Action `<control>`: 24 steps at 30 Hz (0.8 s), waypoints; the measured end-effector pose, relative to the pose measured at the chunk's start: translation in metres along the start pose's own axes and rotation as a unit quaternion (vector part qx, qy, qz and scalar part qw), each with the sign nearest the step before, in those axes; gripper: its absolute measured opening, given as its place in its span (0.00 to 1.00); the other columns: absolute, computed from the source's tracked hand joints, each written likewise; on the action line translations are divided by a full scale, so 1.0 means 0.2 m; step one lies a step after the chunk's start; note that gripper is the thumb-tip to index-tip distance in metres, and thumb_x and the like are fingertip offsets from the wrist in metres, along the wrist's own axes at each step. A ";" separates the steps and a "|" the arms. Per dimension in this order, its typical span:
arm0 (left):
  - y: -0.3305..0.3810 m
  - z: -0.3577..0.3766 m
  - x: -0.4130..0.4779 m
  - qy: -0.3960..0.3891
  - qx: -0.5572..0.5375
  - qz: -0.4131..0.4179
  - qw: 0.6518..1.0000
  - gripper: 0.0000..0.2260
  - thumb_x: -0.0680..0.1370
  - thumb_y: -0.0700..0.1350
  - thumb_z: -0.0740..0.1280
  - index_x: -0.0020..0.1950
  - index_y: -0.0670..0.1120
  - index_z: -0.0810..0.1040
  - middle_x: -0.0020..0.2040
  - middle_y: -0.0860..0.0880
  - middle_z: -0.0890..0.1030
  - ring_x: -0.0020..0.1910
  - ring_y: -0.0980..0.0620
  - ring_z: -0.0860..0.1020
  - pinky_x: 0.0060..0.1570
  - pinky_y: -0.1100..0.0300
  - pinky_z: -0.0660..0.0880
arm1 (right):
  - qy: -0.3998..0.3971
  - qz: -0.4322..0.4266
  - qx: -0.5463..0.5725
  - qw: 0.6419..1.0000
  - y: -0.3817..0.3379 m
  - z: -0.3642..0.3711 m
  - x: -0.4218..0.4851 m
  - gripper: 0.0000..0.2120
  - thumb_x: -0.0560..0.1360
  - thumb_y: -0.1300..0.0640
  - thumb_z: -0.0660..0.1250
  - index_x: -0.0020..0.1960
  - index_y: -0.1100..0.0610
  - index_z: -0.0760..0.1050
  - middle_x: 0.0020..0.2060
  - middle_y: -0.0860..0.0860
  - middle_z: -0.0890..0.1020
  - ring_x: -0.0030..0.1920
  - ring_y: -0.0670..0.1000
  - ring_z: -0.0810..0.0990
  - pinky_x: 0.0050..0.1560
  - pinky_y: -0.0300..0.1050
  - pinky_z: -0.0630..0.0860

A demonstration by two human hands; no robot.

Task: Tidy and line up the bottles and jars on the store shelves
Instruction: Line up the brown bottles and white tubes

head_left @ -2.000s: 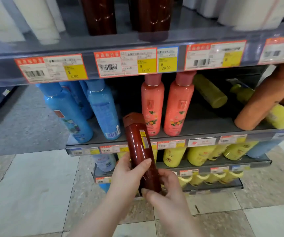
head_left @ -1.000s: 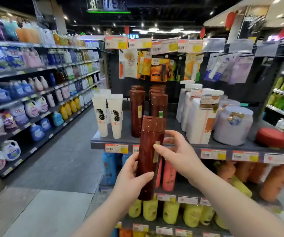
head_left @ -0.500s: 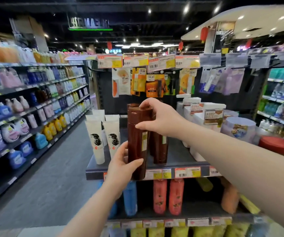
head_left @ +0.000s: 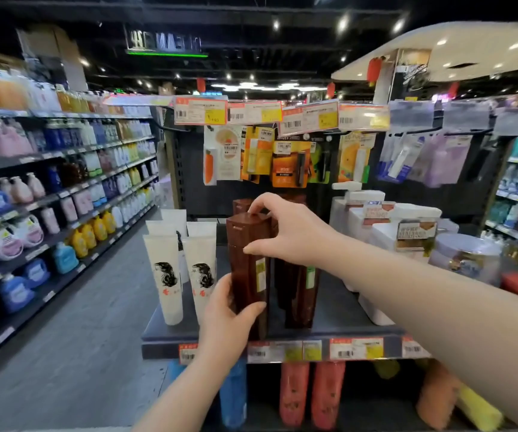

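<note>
Already my left hand (head_left: 231, 310) was wrapped around the lower body of the brown bottle (head_left: 248, 263), and my right hand (head_left: 285, 232) pinched its cap from above, thumb in front and fingers over the top. It stood upright at the front edge of the shelf (head_left: 338, 319), just beside the other brown bottles (head_left: 298, 288) on its right and the white tubes (head_left: 183, 269) on its left. I judged this one bottle nearly placed; it only needed squaring with its row before I let go. Plenty seemed left: on the shelf below, a yellow bottle (head_left: 482, 410) and an orange bottle (head_left: 435, 397) leaned at odd angles, while the red bottles (head_left: 310, 394) there stood straight.
</note>
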State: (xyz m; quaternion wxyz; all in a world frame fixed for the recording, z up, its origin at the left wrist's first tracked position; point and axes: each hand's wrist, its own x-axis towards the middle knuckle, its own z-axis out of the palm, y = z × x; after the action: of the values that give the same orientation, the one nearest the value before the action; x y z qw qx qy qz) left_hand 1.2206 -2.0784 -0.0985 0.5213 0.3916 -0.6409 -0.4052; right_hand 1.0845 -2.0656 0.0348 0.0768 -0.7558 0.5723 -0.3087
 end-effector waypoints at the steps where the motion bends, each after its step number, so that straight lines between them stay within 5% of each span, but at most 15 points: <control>1: -0.01 0.01 0.00 0.006 0.000 -0.007 1.000 0.22 0.69 0.38 0.73 0.49 0.62 0.70 0.49 0.62 0.77 0.47 0.71 0.76 0.39 0.77 0.71 | -0.025 -0.004 -0.014 1.000 0.01 -0.02 0.02 0.22 0.69 0.43 0.70 0.59 0.46 0.68 0.52 0.43 0.75 0.52 0.45 0.76 0.46 0.37 0.72; 8: -0.06 0.03 0.06 0.026 0.013 -0.041 0.999 0.23 0.70 0.37 0.73 0.58 0.56 0.72 0.52 0.62 0.77 0.48 0.72 0.75 0.41 0.79 0.70 | -0.010 -0.039 -0.055 0.998 0.07 -0.27 0.29 0.03 0.75 0.51 0.65 0.48 0.46 0.75 0.41 0.41 0.76 0.43 0.42 0.75 0.38 0.33 0.68; 13: -0.06 0.04 0.08 0.028 0.024 -0.060 0.998 0.22 0.69 0.38 0.74 0.56 0.58 0.73 0.53 0.60 0.79 0.50 0.67 0.77 0.45 0.74 0.73 | -0.076 -0.044 -0.116 0.989 0.17 -0.23 0.48 0.09 0.74 0.54 0.67 0.54 0.51 0.77 0.45 0.46 0.77 0.47 0.47 0.76 0.39 0.34 0.69; 20: -0.05 0.09 0.09 0.024 0.012 -0.065 0.998 0.21 0.68 0.35 0.74 0.49 0.59 0.73 0.42 0.68 0.80 0.44 0.74 0.76 0.37 0.80 0.70 | -0.170 -0.041 -0.163 0.971 0.24 -0.13 0.70 0.22 0.71 0.50 0.71 0.64 0.53 0.72 0.60 0.51 0.76 0.59 0.51 0.75 0.53 0.40 0.72; 24: -0.06 0.09 0.09 0.053 0.007 -0.073 0.996 0.23 0.66 0.35 0.75 0.49 0.59 0.74 0.43 0.65 0.81 0.46 0.70 0.77 0.41 0.76 0.73 | -0.180 -0.054 -0.160 0.969 0.24 -0.11 0.76 0.21 0.71 0.49 0.70 0.62 0.52 0.74 0.55 0.49 0.78 0.56 0.50 0.76 0.48 0.36 0.73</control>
State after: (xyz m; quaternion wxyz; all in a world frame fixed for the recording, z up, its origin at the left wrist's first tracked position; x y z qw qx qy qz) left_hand 1.2010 -2.0983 -0.1061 0.5207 0.4623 -0.5849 -0.4160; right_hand 1.0573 -2.2157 0.0878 0.0396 -0.8310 0.5496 -0.0757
